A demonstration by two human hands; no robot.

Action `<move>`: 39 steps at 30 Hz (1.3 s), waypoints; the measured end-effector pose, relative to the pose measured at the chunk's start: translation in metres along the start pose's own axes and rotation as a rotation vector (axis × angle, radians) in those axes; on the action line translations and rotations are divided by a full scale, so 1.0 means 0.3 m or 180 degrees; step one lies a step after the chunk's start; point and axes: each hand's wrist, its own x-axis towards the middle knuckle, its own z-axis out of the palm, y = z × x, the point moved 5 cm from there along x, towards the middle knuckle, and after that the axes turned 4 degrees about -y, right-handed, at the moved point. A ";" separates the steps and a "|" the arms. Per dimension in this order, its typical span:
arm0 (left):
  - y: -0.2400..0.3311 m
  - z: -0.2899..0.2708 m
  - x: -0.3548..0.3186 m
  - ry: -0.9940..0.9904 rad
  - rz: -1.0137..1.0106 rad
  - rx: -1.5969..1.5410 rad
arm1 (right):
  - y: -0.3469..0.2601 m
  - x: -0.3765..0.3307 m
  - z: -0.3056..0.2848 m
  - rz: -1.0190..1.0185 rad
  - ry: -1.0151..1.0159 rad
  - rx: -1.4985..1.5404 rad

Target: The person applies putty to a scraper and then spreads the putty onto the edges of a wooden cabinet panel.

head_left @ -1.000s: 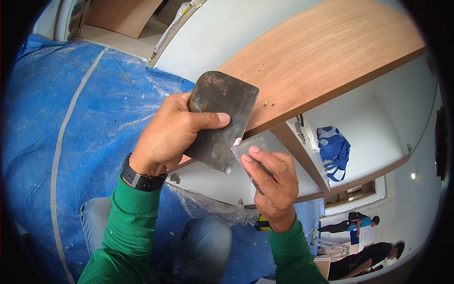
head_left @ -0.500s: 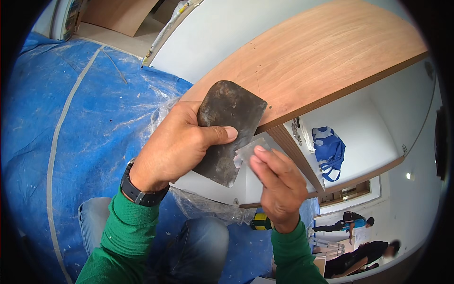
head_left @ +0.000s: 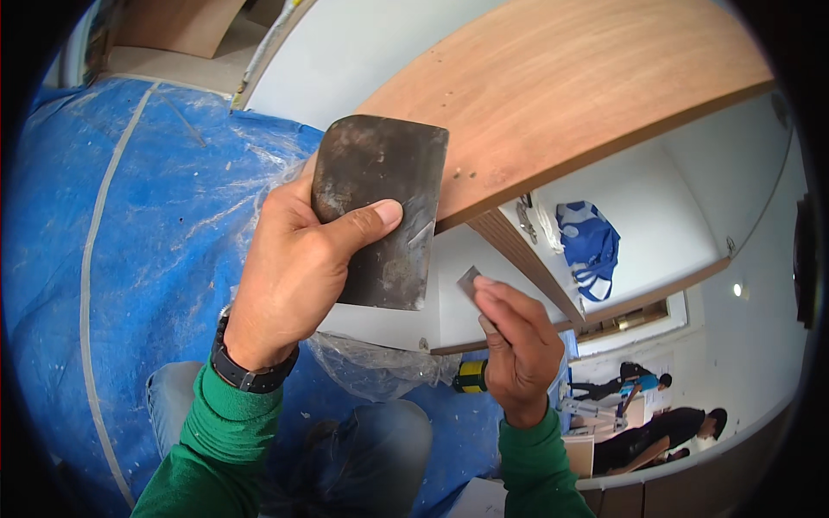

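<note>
A blue plastic tarpaulin (head_left: 173,268) is covering the floor on the left, a long pale strip (head_left: 85,285) running along it. Crumpled clear plastic sheeting (head_left: 367,367) is lying near the middle, beside a yellow-and-black cylindrical object (head_left: 471,376). Farther right, a blue-and-white fabric bag (head_left: 587,246) is resting. At the far right, a person in a black top (head_left: 669,429) and another in a blue top (head_left: 643,382) are standing.
</note>
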 end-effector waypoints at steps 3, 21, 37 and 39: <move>-0.050 0.028 0.002 0.0125 -0.0282 -0.0598 | -0.067 0.025 0.029 -0.0079 0.0187 0.0141; -0.006 -0.066 -0.009 -0.0363 -0.0315 -0.0376 | -0.104 0.024 0.007 -0.1308 -0.0143 -0.1244; -0.019 -0.007 -0.036 -0.0381 -0.0470 -0.0165 | -0.099 0.047 -0.012 -0.1056 -0.0446 -0.0697; -0.029 -0.016 -0.021 -0.0399 -0.0459 -0.0218 | -0.097 0.056 -0.046 -0.0982 -0.0546 -0.0675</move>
